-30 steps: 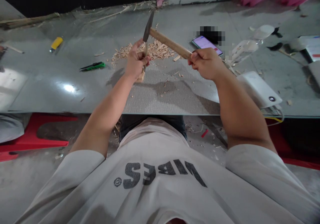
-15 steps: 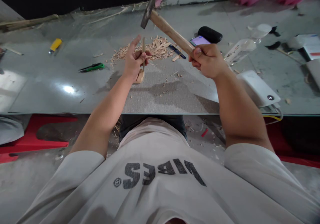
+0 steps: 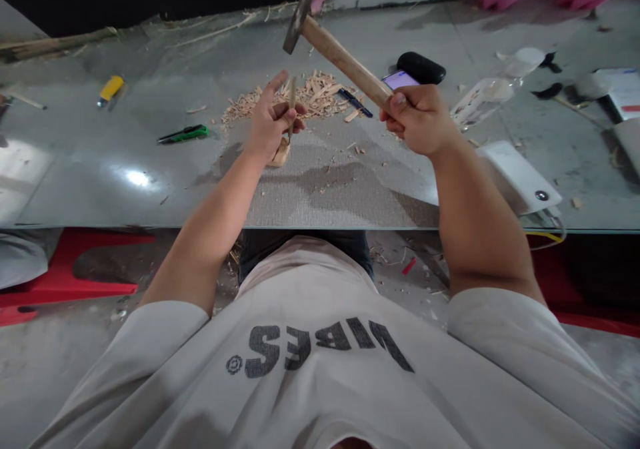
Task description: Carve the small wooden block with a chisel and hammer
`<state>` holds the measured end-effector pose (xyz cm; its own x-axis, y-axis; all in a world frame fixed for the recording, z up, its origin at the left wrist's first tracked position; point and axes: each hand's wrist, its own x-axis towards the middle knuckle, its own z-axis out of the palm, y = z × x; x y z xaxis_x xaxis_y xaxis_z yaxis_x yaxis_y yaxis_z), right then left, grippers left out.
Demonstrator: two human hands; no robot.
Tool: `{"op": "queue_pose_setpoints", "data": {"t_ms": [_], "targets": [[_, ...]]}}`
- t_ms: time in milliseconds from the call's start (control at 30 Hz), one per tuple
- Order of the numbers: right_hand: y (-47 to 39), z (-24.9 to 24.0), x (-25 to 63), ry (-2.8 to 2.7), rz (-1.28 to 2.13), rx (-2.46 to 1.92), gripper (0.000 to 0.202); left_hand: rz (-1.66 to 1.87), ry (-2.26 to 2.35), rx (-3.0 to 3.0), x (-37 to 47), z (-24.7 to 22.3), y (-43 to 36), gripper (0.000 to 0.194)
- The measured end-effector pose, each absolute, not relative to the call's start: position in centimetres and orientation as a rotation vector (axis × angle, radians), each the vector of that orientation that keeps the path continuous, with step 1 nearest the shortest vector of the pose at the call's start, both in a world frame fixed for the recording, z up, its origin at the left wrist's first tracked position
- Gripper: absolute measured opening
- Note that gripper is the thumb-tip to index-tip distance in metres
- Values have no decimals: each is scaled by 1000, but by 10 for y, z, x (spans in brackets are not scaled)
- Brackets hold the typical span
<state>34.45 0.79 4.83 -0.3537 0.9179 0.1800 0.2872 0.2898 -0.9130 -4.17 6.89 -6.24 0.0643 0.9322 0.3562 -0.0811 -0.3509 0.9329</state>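
My left hand (image 3: 273,123) pinches a slim chisel (image 3: 293,99) between thumb and fingers, its index finger pointing away from me. The chisel stands nearly upright, its lower end at a small carved wood block (image 3: 281,154), partly hidden by the hand. My right hand (image 3: 416,119) is wrapped around the wooden handle of a hammer (image 3: 345,59). The hammer is raised, its metal head up and to the left, apart from the chisel's top. Behind my left hand lies a heap of wood shavings (image 3: 320,95), with a dark blue pen (image 3: 355,102) at its right side.
A green cutter knife (image 3: 184,135) and a yellow cutter (image 3: 111,90) lie to the left. On the right are a phone (image 3: 400,80), a black case (image 3: 421,67), a clear plastic bottle (image 3: 485,101) and a white power bank-like box (image 3: 520,177) with a cable.
The chisel's top has tilted slightly to the right with my left hand. The hammer and right hand have shifted only a little; both grips are the same.
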Motion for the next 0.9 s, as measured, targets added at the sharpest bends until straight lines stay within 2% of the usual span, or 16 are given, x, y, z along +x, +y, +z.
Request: {"op": "queue_pose_setpoints", "data": {"t_ms": [167,233,333,367,400,500,600,700,733,900], "targets": [[4,54,346,-1845,1039,-1127,78,1378,819,1497,-48,-79,90,137],[2,56,347,-1833,1027,-1117,74,1403,838,1496,-46,-75,87,135],[2,60,350,-1879,982,-1205,62,1316,864,1663,-38,-48,62,101],[3,61,351,-1903,962,-1259,59,1194,876,1793,-34,-36,49,85],[3,61,352,-1915,950,-1305,55,1021,907,1932,-31,-23,36,80],[5,61,352,-1849,976,-1278,51,756,1007,2075,-23,2,10,87],[5,58,349,-1769,1014,-1182,50,1036,949,1870,-24,-9,20,79],[7,56,346,-1887,976,-1300,46,1361,885,1507,-31,-37,48,119],[8,55,345,-1939,953,-1343,45,1391,872,1462,-33,-45,56,124],[10,54,344,-1920,991,-1318,50,1418,856,1455,-38,-55,66,115]]}}
